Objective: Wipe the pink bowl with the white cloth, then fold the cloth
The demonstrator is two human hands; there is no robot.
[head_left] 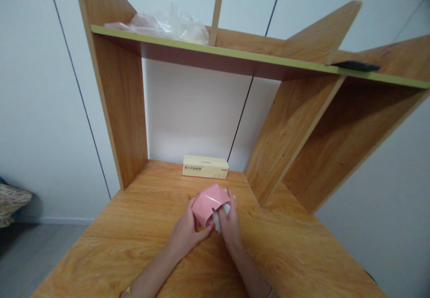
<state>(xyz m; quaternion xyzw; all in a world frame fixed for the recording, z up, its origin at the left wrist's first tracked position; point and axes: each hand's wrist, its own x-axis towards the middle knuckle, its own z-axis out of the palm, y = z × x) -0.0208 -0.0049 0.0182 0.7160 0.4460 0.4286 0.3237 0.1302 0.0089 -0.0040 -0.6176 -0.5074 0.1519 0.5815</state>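
A pink, glossy, faceted container (208, 203) is tilted above the desk, its opening turned toward the right and toward me. My left hand (191, 227) is closed around its left side, with the thumb along the lower rim. At the opening, my right hand (230, 227) is closed on a white, soft-looking wad (215, 222), partly inside the container. Whether the wad is tissue, cloth or plastic film I cannot tell. Most of the container's inside is hidden by my right fingers.
Behind my hands, a cream cardboard box (205, 167) with printed lettering lies against the back wall. A wooden desk (134, 244) carries an upright panel (295, 136) on the right. Overhead, a shelf (235, 55) holds a clear plastic bag (168, 25) and a flat black object (356, 66).
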